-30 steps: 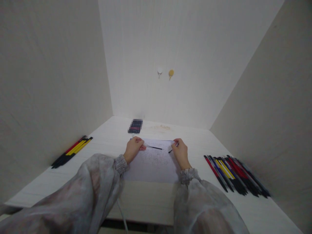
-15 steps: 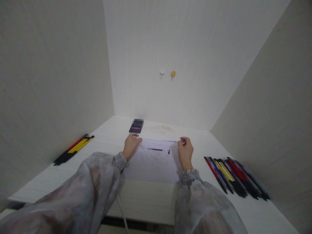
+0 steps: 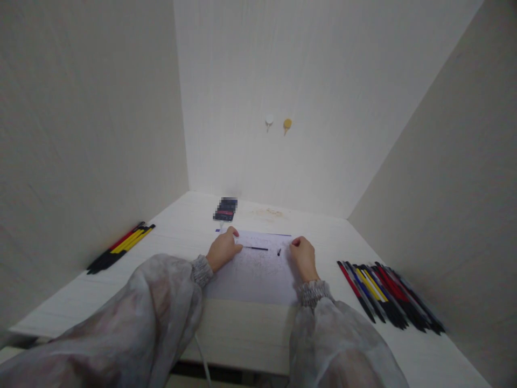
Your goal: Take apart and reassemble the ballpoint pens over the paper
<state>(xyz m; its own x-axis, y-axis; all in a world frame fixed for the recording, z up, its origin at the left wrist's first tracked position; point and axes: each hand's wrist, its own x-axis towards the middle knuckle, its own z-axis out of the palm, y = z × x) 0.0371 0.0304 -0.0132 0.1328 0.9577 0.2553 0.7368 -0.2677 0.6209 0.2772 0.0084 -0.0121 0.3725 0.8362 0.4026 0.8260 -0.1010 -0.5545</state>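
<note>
A sheet of paper (image 3: 250, 283) covered in faint marks lies flat on the table. On it rests a thin dark pen refill (image 3: 258, 248), its pale tip pointing left. To the right of the refill is a small black pen part (image 3: 279, 252), possibly a cap. My left hand (image 3: 223, 250) is over the paper's left side, thumb and forefinger apart, the thumb close to the refill's tip. By the paper's right edge, my right hand (image 3: 305, 258) has its fingers pinched together. What they hold, if anything, is hidden.
Several pens with black, red, yellow and blue parts (image 3: 388, 296) lie in a row at the right. A smaller bunch of yellow, red and black pens (image 3: 123, 248) is at the left wall. A phone (image 3: 225, 210) lies behind the paper; a white cable (image 3: 203, 358) hangs in front.
My left hand has moved right and nearer to the refill. My right hand has come slightly down and left; the dark bit seen at its fingers before no longer shows.
</note>
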